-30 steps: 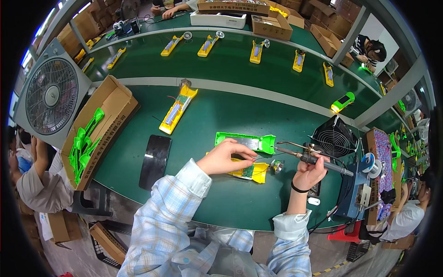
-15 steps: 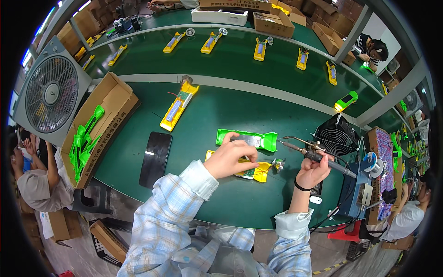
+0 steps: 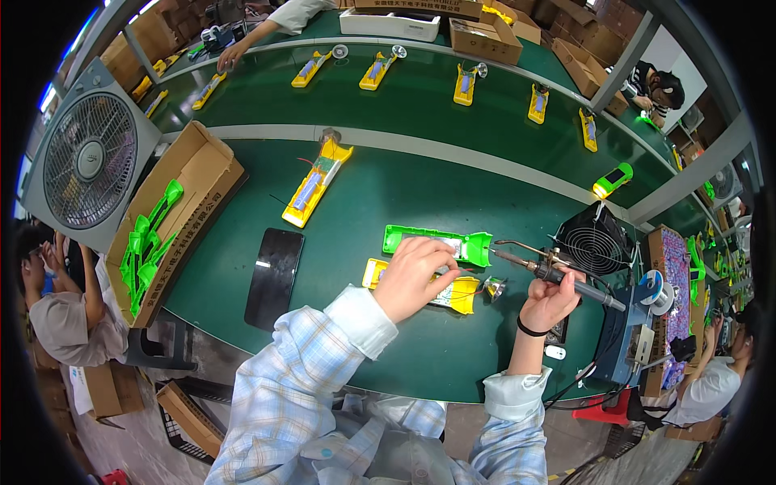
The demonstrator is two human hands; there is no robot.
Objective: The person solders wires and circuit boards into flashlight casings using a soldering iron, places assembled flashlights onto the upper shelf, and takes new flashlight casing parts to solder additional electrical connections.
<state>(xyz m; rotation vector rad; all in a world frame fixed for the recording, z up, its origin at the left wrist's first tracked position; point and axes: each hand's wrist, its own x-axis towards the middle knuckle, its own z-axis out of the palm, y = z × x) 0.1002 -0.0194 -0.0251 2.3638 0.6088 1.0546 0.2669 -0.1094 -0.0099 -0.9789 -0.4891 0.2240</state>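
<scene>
My right hand (image 3: 547, 305) grips a soldering iron (image 3: 588, 288) with a thin metal tube clamped along it; its tip points left, just beside the green shell's end. My left hand (image 3: 415, 276) has its fingers curled, thumb close to the forefinger, over an opened yellow flashlight half (image 3: 463, 299). What those fingers pinch, if anything, is hidden. Thin wires run from the yellow half to a silver reflector (image 3: 494, 288) at its right end. Just beyond lies the matching bright green shell (image 3: 478, 249), with a pale panel inside, partly covered by my left hand.
A black phone (image 3: 275, 279) lies left, below another open yellow flashlight (image 3: 317, 190). A carton (image 3: 212, 194) of green parts and a fan (image 3: 89, 153) stand further left. Right are a small black fan (image 3: 594, 242) and solder spool (image 3: 655, 293). A co-worker's hand (image 3: 234, 56) reaches over the far bench.
My left hand has shifted slightly right and its fingers have drawn back from the green shell. My right hand with the soldering iron hardly moves. A co-worker's arm has reached toward a far yellow flashlight.
</scene>
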